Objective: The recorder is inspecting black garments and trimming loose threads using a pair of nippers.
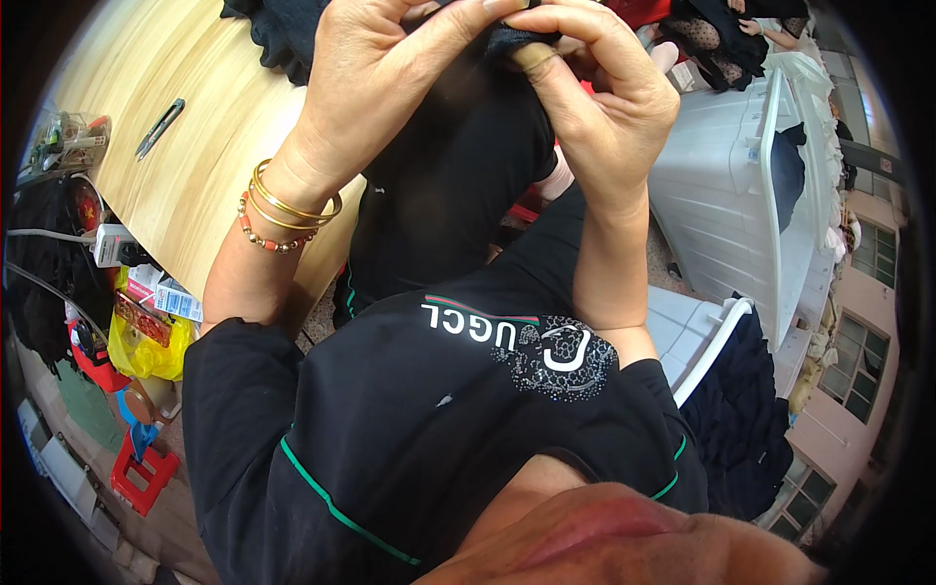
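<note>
Both my hands are raised at the upper middle of the head view, above my lap. My left hand [375, 83] is closed, its thumb and fingers pinching black fabric [502, 41] near the top edge. On that wrist are gold bangles and a beaded bracelet. Across from it my right hand [614, 107] grips the same fabric between thumb and curled fingers. A tan band [533, 58] wraps the right thumb. The upper edge of the picture cuts off part of the fabric and some fingertips. More black cloth [283, 39] lies on the wooden table at my left.
On the wooden table [224, 117] lies a slim dark tool [161, 129]. Below its left edge are a white power socket [115, 246] and a yellow bag [146, 346]. Large white bins [707, 146] with dark fabric [741, 419] stand at my right. Another person's hand [749, 26] shows beyond.
</note>
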Demonstrator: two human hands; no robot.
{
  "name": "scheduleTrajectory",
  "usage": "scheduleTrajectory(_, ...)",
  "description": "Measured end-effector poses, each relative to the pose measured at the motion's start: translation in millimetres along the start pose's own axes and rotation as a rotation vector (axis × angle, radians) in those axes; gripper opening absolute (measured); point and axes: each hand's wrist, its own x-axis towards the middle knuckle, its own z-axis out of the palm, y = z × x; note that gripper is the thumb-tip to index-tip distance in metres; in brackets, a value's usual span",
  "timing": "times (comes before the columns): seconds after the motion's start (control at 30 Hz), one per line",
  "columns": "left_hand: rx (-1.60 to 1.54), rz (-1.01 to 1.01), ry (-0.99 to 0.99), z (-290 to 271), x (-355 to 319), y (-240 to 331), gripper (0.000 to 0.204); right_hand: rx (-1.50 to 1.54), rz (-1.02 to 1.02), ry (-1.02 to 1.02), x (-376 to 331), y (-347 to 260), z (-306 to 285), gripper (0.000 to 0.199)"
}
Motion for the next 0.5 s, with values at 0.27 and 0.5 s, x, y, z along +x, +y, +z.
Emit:
scheduleTrajectory(0.27,0.326,0.086,-0.039,-12,4,10,0.004,-0.020,0.260,0.042,9,-8,1,0.023)
scheduleTrajectory(0.5,-0.603,-0.507,-0.049,-9,0,-12,0.009,-0.018,-0.387,0.008,6,29,-6,0.023)
